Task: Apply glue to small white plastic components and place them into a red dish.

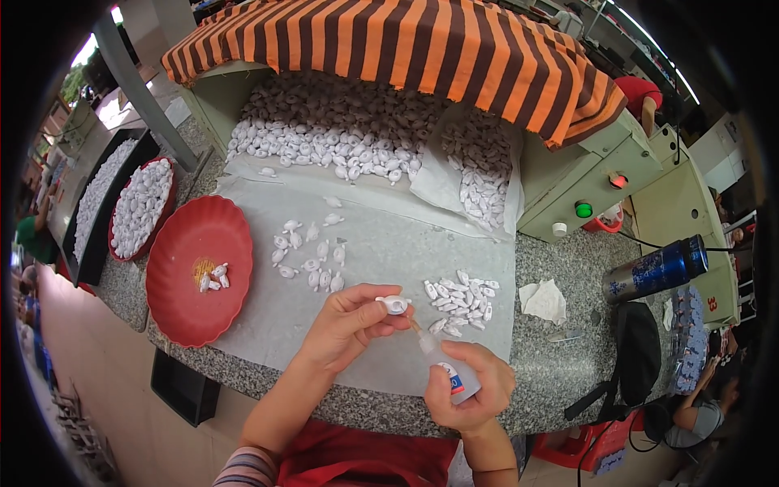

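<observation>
Between the thumb and fingers of my left hand (347,323) is a small white plastic piece (394,305), rounded, with an opening on its face. My right hand (485,388) is closed round a translucent squeeze bottle (464,385) with a printed label. The bottle's thin brownish nozzle (415,325) points up at the white piece; whether they touch I cannot tell. Right of my left hand lies a heap of narrow white pieces (464,300). Several rounded white pieces (312,265) are scattered beyond it on the pale sheet (381,235).
At left a red scalloped bowl (191,312) holds a few pieces, beside a fuller red bowl (172,195) and a black tray (150,146). A metal box (584,183) under striped cloth (389,40) holds many pieces. Crumpled paper (544,301) and a blue flask (659,268) lie right.
</observation>
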